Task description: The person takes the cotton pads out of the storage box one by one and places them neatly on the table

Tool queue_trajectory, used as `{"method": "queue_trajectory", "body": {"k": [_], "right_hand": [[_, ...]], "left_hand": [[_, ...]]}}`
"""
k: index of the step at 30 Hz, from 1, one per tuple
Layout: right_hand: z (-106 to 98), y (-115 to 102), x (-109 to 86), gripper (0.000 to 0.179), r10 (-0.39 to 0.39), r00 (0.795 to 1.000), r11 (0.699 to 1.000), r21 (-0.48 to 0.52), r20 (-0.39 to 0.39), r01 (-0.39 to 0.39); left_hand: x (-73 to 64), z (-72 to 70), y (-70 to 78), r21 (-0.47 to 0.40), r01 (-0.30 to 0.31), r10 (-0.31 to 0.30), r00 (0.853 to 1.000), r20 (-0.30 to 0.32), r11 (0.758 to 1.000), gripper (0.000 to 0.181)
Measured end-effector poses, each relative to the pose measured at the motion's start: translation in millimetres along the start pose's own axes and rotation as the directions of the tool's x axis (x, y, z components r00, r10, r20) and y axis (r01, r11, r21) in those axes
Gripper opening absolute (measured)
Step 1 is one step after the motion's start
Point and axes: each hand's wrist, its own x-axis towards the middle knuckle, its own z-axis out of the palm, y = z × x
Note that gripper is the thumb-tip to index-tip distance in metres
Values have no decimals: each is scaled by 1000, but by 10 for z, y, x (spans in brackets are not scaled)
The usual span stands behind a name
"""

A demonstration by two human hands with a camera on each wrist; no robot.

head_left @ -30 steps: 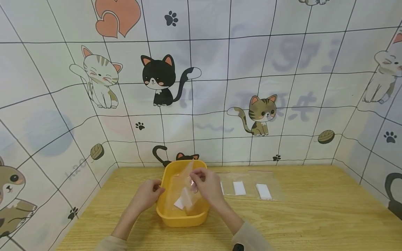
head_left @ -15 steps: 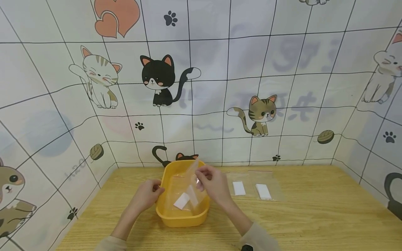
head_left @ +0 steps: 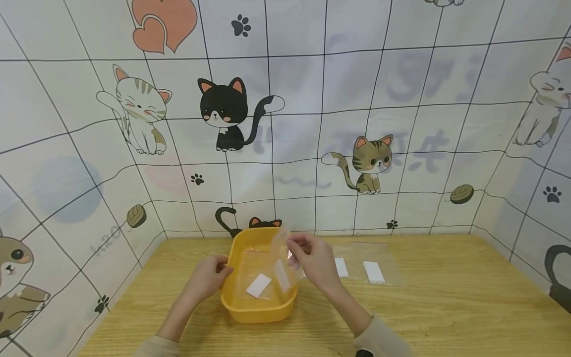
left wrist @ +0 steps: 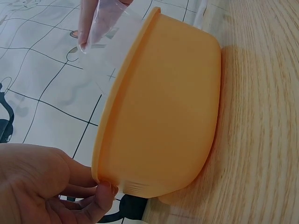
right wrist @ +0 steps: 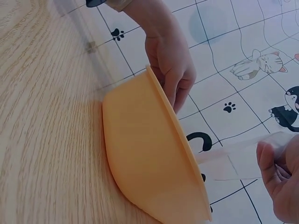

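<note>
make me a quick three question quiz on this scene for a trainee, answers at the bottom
1. True or false: the person's left grip holds the yellow container by its rim.
2. The right grip pinches:
a) a pencil
b) a clear bag
c) a folded cloth
3. Fill in: in the head view, more bags lie on the wooden table, to the ____ of the container.

Key: 1 true; 2 b; 3 right

A tabletop booth (head_left: 428, 312) walled with cat-print sheeting (head_left: 296, 129).
</note>
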Motion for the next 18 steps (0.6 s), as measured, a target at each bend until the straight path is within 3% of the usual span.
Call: {"method": "queue_trajectory", "body": {"k": [18], "right_hand": [[-214,90,-31,4,-24,999,999,-43,-28,23]], "left_hand": [[1,9,-14,2,-22,22,1000,1,1000,9]]}}
